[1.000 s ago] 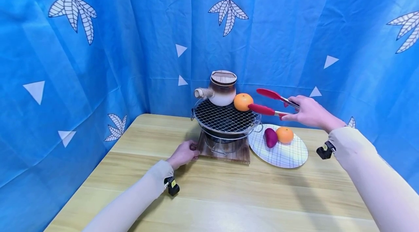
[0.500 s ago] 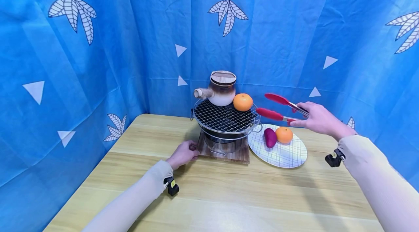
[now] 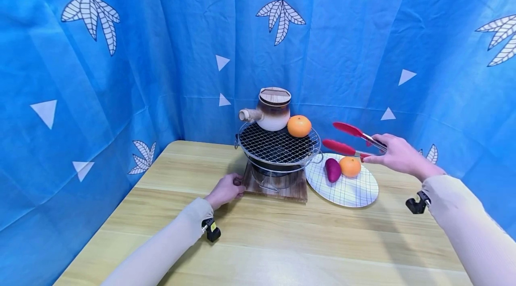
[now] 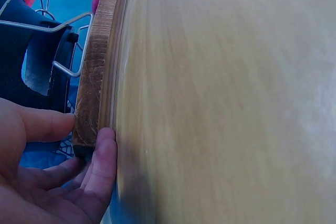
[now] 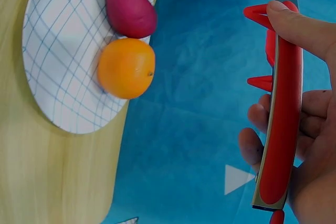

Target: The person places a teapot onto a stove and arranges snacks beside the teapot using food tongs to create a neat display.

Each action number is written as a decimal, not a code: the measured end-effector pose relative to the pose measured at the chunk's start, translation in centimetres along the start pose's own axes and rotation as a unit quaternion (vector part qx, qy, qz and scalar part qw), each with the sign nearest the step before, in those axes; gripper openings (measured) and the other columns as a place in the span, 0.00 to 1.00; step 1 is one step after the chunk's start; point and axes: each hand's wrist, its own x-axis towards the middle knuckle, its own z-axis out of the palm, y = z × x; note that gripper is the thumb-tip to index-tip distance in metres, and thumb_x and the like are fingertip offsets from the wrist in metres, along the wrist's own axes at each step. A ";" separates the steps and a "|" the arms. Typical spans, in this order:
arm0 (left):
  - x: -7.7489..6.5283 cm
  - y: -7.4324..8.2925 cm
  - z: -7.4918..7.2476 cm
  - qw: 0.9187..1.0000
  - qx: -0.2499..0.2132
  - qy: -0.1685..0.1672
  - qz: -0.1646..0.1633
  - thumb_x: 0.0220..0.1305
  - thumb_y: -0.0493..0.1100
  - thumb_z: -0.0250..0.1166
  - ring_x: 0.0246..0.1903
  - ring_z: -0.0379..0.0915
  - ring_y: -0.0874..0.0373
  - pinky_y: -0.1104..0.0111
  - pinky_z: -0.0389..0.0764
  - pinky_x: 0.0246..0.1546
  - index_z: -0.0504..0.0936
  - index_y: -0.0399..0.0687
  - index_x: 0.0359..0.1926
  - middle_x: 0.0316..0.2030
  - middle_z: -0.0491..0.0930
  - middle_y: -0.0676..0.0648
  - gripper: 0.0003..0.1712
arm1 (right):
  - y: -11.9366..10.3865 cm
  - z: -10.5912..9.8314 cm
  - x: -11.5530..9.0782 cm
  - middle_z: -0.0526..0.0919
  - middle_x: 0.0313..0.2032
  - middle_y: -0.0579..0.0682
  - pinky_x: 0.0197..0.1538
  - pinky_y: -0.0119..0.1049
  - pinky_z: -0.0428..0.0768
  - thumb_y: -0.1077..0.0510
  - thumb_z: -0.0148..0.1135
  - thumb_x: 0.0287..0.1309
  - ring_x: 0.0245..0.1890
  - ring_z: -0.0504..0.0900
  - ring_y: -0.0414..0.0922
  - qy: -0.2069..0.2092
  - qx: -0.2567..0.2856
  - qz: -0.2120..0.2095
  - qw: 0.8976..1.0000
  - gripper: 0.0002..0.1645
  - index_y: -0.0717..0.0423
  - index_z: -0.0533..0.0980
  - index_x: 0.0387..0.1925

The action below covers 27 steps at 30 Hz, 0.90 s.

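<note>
My right hand (image 3: 399,156) grips red-tipped tongs (image 5: 286,103) in the air, right of the grill. The tongs' tips are spread, with nothing between them. On the round mesh grill (image 3: 278,147) an orange (image 3: 299,126) rests beside a lidded clay pot (image 3: 274,115). At the left front corner of the wooden base board (image 3: 296,191) under the grill, my left hand (image 3: 225,191) pinches its edge. The left wrist view shows the thumb on one face and fingers against the other. A purple sweet potato (image 5: 130,8) and another orange (image 5: 127,69) lie on the checked plate (image 3: 354,194).
The light wooden table (image 3: 262,241) bears everything. Behind and to the left hangs a blue patterned curtain (image 3: 205,53). The pot's side handle (image 3: 250,114) points left. A wire loop handle (image 3: 318,158) juts from the grill toward the plate.
My right hand has drawn the tongs right and a little down, away from the orange on the grill. That orange stays in place. My left hand has not moved.
</note>
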 end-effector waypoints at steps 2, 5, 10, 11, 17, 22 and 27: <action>0.0 0.0 0.0 1.000 -0.003 0.001 -0.002 0.62 0.31 0.65 0.31 0.82 0.55 0.65 0.87 0.37 0.72 0.29 0.61 0.44 0.82 0.37 0.26 | 0.4 0.2 -0.1 0.78 0.50 0.65 0.30 0.37 0.76 0.31 0.72 0.49 0.41 0.74 0.54 -0.001 0.001 0.001 1.000 0.63 0.70 0.61 0.70; 0.0 0.1 0.0 1.000 -0.007 0.003 -0.001 0.62 0.30 0.65 0.31 0.82 0.55 0.66 0.87 0.37 0.72 0.29 0.61 0.44 0.82 0.37 0.26 | 0.9 0.5 -0.3 0.79 0.45 0.62 0.28 0.36 0.74 0.32 0.73 0.50 0.37 0.73 0.51 0.001 0.004 0.002 1.000 0.61 0.70 0.62 0.70; -0.1 0.2 0.0 1.000 -0.008 0.003 0.002 0.61 0.30 0.64 0.31 0.82 0.56 0.65 0.87 0.37 0.73 0.28 0.60 0.44 0.82 0.37 0.26 | 1.7 1.1 -0.5 0.79 0.47 0.62 0.28 0.36 0.74 0.31 0.72 0.50 0.37 0.74 0.50 -0.006 0.011 0.011 1.000 0.62 0.70 0.62 0.70; -0.1 0.2 0.0 1.000 -0.008 0.003 0.001 0.61 0.31 0.65 0.31 0.82 0.56 0.66 0.87 0.38 0.73 0.29 0.60 0.44 0.82 0.37 0.26 | 1.9 1.2 -0.5 0.79 0.47 0.62 0.28 0.36 0.74 0.31 0.72 0.50 0.37 0.73 0.50 -0.008 0.013 0.012 1.000 0.62 0.70 0.62 0.70; -0.1 0.2 0.1 1.000 0.004 0.000 0.008 0.61 0.31 0.65 0.30 0.82 0.56 0.65 0.87 0.36 0.73 0.29 0.60 0.41 0.83 0.39 0.26 | 2.7 1.6 -0.9 0.78 0.43 0.60 0.27 0.36 0.73 0.33 0.72 0.51 0.37 0.72 0.50 -0.019 0.022 0.022 0.999 0.62 0.71 0.60 0.71; 0.0 0.1 0.0 1.000 0.004 0.001 0.008 0.61 0.32 0.65 0.30 0.82 0.56 0.65 0.86 0.36 0.73 0.29 0.60 0.41 0.83 0.39 0.26 | 3.3 2.0 -1.1 0.77 0.42 0.60 0.27 0.36 0.73 0.33 0.72 0.52 0.37 0.72 0.51 -0.024 0.025 0.029 0.999 0.62 0.71 0.58 0.72; 0.1 -0.1 0.0 1.000 0.007 0.001 0.011 0.61 0.32 0.65 0.30 0.82 0.56 0.65 0.86 0.36 0.73 0.29 0.60 0.41 0.83 0.39 0.26 | 4.2 2.7 -1.2 0.76 0.40 0.58 0.27 0.36 0.70 0.33 0.72 0.52 0.36 0.71 0.50 -0.020 0.028 0.032 0.999 0.62 0.71 0.59 0.71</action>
